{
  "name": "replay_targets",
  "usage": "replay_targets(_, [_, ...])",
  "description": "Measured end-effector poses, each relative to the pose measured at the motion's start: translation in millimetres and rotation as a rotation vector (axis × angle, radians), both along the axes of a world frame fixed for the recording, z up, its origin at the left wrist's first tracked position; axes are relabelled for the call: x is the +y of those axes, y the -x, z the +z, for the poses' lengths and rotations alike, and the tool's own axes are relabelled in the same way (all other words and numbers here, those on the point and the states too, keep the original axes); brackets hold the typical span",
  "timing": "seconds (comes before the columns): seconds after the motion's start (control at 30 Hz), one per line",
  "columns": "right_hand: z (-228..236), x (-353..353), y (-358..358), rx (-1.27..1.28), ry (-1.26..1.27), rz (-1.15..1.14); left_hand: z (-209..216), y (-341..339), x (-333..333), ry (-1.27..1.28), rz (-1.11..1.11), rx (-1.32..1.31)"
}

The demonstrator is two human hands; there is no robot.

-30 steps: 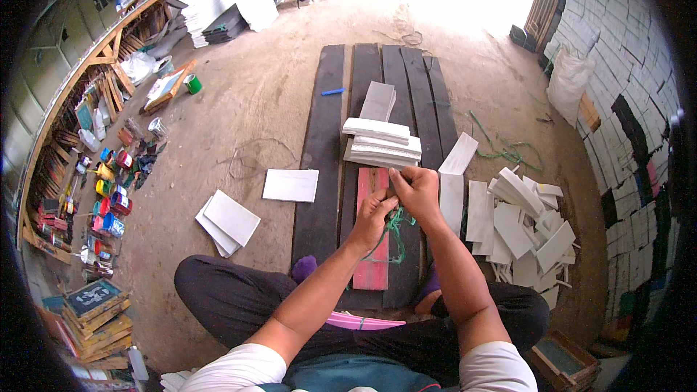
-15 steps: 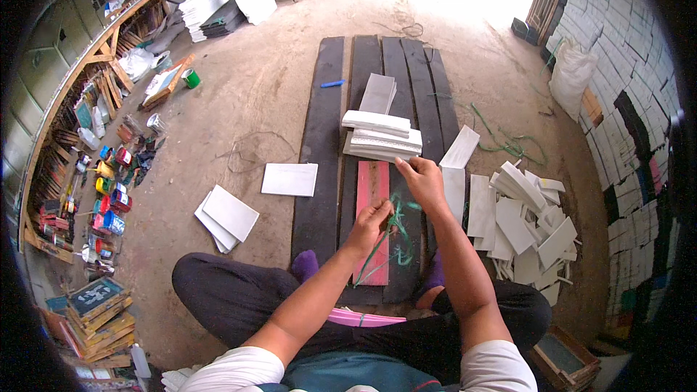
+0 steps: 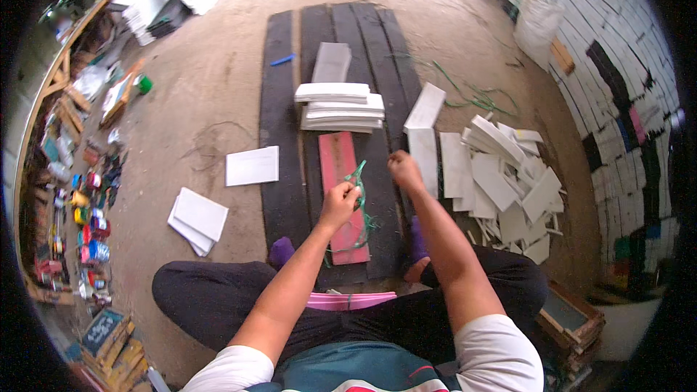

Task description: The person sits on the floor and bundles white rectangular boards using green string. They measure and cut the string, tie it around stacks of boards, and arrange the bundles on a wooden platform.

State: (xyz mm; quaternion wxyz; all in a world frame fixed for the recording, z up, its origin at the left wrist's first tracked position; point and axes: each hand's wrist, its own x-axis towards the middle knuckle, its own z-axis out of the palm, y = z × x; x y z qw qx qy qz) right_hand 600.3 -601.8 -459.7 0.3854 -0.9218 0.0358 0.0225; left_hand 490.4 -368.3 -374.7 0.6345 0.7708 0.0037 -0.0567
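My left hand [image 3: 341,205] is closed on a bundle of green string [image 3: 361,174], whose loose loops hang over a pink board [image 3: 337,152]. To its right, over the dark planks, my right hand [image 3: 404,171] has its fingers curled together; whether a strand is in them cannot be made out. Just beyond both hands a stack of white strips [image 3: 343,110] lies crosswise at the far end of the pink board. Past that stack rests a greyish flat piece [image 3: 332,63]. Pink strips [image 3: 350,300] tied with green string lie by my lap.
Long black planks [image 3: 278,123] run away from me between my feet. A heap of white offcuts [image 3: 501,167] lies right, white sheets [image 3: 252,165] left. More green string [image 3: 475,94] trails on the floor. Paint pots [image 3: 91,229] line the left side; a stacked white wall [image 3: 573,36] stands right.
My right hand has moved away from the white stack, back toward me and to the right of the pink board. My left hand still holds the green string, now lifted clearer. The view has shifted.
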Motion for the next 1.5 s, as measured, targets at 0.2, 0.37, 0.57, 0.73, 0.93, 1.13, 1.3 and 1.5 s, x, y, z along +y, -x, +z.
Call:
replay_targets(0.2, [-77,-56,79,0.262,0.761,0.240,-60,6,-9,0.171,-0.078,0.237])
replay_targets(0.37, [-21,-37,59,0.276,0.592,0.059,-51,-16,8,0.650,-0.005,0.463])
replay_targets(0.57, [18,41,12,0.465,-0.794,0.419,6,-66,34,0.766,0.068,0.295])
replay_targets(0.73, [112,64,14,0.826,-1.167,0.581,48,-92,57,0.639,0.105,0.096])
replay_targets(0.93, [138,63,14,0.553,-0.790,0.575,59,-101,88,0.614,0.376,0.010])
replay_targets(1.13, [110,6,-1,0.485,-0.689,0.462,69,-110,166,0.687,0.800,-0.088])
replay_targets(1.3, [94,-31,-1,0.509,-0.927,0.307,77,-97,218,0.621,0.892,-0.180])
replay_targets(1.5, [72,-33,2,0.509,-1.101,0.223,71,-91,218,0.665,0.981,-0.153])
